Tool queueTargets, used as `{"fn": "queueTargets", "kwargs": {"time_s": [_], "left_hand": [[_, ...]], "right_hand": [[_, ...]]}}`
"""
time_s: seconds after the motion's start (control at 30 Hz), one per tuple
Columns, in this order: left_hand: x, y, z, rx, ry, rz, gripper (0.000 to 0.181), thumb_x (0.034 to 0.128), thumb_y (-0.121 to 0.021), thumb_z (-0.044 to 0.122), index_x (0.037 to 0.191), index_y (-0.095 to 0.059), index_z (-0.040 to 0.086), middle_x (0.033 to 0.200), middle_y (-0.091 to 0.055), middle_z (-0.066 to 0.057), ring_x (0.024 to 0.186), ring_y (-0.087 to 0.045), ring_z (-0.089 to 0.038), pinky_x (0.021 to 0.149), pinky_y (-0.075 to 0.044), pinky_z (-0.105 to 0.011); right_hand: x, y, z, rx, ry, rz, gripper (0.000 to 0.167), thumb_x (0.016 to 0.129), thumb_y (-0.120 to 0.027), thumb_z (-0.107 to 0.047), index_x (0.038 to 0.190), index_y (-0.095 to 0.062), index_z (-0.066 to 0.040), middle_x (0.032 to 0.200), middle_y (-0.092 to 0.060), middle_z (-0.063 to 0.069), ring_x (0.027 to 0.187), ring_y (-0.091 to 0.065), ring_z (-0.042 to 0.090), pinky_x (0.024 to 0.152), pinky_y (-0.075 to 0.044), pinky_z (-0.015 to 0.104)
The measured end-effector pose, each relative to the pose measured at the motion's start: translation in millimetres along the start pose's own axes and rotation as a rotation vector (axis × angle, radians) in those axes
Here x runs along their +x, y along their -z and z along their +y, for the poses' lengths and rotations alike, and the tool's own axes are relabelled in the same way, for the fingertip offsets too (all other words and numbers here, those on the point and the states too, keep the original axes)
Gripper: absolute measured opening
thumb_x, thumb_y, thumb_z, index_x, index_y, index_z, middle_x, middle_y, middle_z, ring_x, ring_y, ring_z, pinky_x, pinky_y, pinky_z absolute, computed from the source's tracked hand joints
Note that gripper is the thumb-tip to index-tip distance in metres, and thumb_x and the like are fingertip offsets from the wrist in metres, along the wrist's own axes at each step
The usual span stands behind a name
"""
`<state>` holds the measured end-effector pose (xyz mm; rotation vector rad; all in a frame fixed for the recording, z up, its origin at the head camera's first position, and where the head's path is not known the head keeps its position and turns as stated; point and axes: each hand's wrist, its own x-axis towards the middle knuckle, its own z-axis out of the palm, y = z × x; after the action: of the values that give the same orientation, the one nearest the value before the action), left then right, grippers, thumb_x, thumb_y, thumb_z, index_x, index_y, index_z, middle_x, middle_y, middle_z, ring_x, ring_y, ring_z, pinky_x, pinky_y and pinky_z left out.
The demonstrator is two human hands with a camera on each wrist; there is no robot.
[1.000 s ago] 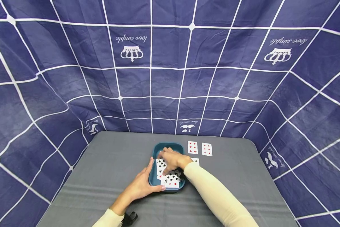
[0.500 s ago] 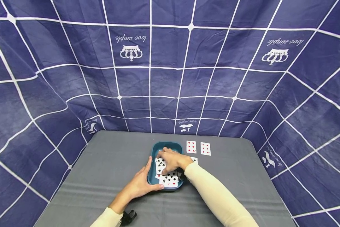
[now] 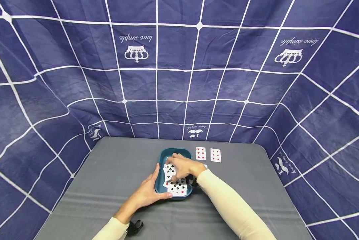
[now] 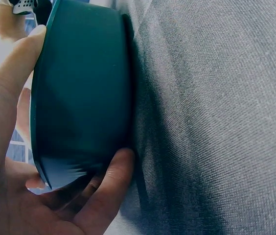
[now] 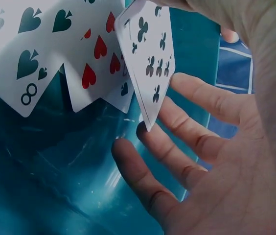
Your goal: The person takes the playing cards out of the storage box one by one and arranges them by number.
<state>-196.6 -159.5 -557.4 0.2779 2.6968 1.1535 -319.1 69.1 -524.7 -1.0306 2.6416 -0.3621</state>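
Note:
A blue-green plastic tray [image 3: 164, 155] stands on the grey table with several face-up playing cards in it. My left hand [image 3: 148, 190] holds its near left corner, thumb at the near rim and fingers along the outer left wall [image 4: 84, 83]. Inside the tray, my right hand [image 3: 183, 166] pinches a clubs playing card [image 5: 150, 56], tilted up from the rest; its doubled edge leaves unclear whether a second card is with it. Beneath lie an eight of spades [image 5: 28, 63] and a hearts card [image 5: 99, 63]. The right wrist hides part of the tray.
Right of the tray lie a six of hearts [image 3: 200, 153] and a six of diamonds [image 3: 215, 155], face up. Another card [image 3: 205, 165] shows only a corner beside the right wrist. Blue cloth [image 3: 173, 83] with white lines hangs behind and at both sides.
The clubs card has tilted up off the pile in my right hand, baring more of the spades beneath. My left hand keeps its place on the tray; the head view has shifted slightly.

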Motion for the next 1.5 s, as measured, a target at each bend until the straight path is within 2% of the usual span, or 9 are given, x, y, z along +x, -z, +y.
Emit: {"fn": "queueTargets", "kwargs": {"time_s": [0.17, 0.3, 0.57, 0.7, 0.87, 1.1, 1.3, 1.5], "left_hand": [[-1.2, 0.8, -1.6, 0.005, 0.003, -0.010, 0.148, 0.0859, -0.102, 0.061, 0.189, -0.006, 0.015, 0.182, -0.041, -0.036, 0.165, -0.048, -0.058, 0.128, -0.046, -0.076], [-0.4, 1.8, -1.6, -0.005, -0.004, -0.004, 0.148, 0.0862, -0.102, 0.060, 0.189, -0.006, 0.015, 0.183, -0.041, -0.035, 0.165, -0.048, -0.057, 0.128, -0.046, -0.076], [1.1, -1.4, -3.0, 0.007, -0.001, -0.002, 0.149, 0.0850, -0.101, 0.063, 0.189, -0.007, 0.015, 0.181, -0.044, -0.034, 0.165, -0.049, -0.056, 0.128, -0.047, -0.075], [0.3, -2.1, -2.9, -0.007, 0.008, -0.003, 0.148, 0.0849, -0.101, 0.063, 0.190, -0.007, 0.018, 0.182, -0.042, -0.035, 0.166, -0.046, -0.059, 0.128, -0.045, -0.077], [-0.3, -0.4, -2.4, -0.003, -0.008, 0.015, 0.148, 0.0842, -0.103, 0.060, 0.189, -0.009, 0.015, 0.180, -0.045, -0.036, 0.163, -0.051, -0.057, 0.127, -0.047, -0.076], [0.1, -0.2, -3.2, -0.001, -0.008, 0.017, 0.148, 0.0837, -0.103, 0.062, 0.189, -0.010, 0.016, 0.179, -0.046, -0.035, 0.162, -0.053, -0.055, 0.126, -0.049, -0.074], [1.4, -0.4, -4.9, 0.012, -0.005, 0.021, 0.148, 0.0837, -0.103, 0.062, 0.189, -0.010, 0.015, 0.180, -0.046, -0.035, 0.162, -0.052, -0.056, 0.126, -0.048, -0.075], [1.8, -0.7, -3.5, 0.016, -0.006, 0.022, 0.148, 0.0840, -0.102, 0.062, 0.189, -0.011, 0.015, 0.178, -0.047, -0.037, 0.162, -0.051, -0.058, 0.127, -0.048, -0.076]], "right_hand": [[-3.1, 3.4, -0.9, -0.002, 0.010, -0.007, 0.083, 0.094, -0.095, -0.049, 0.168, -0.063, -0.030, 0.144, -0.066, -0.001, 0.130, -0.065, 0.020, 0.119, -0.058, 0.046], [-5.1, 6.8, -1.2, 0.025, 0.014, 0.010, 0.080, 0.095, -0.092, -0.051, 0.168, -0.064, -0.035, 0.145, -0.066, 0.000, 0.134, -0.065, 0.020, 0.122, -0.057, 0.047], [-9.3, 7.0, 0.3, 0.036, 0.043, 0.023, 0.075, 0.098, -0.093, -0.056, 0.165, -0.068, -0.035, 0.151, -0.069, 0.003, 0.138, -0.068, 0.020, 0.122, -0.058, 0.047], [-10.7, 6.9, 2.1, 0.035, 0.053, 0.032, 0.074, 0.098, -0.093, -0.053, 0.164, -0.069, -0.032, 0.150, -0.070, 0.004, 0.138, -0.068, 0.021, 0.123, -0.058, 0.046], [-11.2, 8.0, 2.8, 0.013, 0.065, 0.044, 0.075, 0.098, -0.093, -0.051, 0.165, -0.069, -0.026, 0.151, -0.070, 0.004, 0.138, -0.068, 0.022, 0.123, -0.057, 0.045], [-11.2, 10.2, 1.3, -0.017, 0.078, 0.055, 0.075, 0.097, -0.096, -0.046, 0.163, -0.070, -0.019, 0.147, -0.069, 0.004, 0.128, -0.069, 0.019, 0.118, -0.059, 0.041], [-10.5, 8.5, -1.1, -0.023, 0.053, 0.040, 0.082, 0.095, -0.097, -0.044, 0.167, -0.065, -0.021, 0.147, -0.066, 0.005, 0.125, -0.068, 0.018, 0.116, -0.060, 0.040], [-10.8, 6.8, -2.8, -0.028, 0.014, 0.019, 0.083, 0.094, -0.097, -0.041, 0.169, -0.063, -0.030, 0.144, -0.065, 0.007, 0.127, -0.070, 0.020, 0.116, -0.062, 0.044]]}}
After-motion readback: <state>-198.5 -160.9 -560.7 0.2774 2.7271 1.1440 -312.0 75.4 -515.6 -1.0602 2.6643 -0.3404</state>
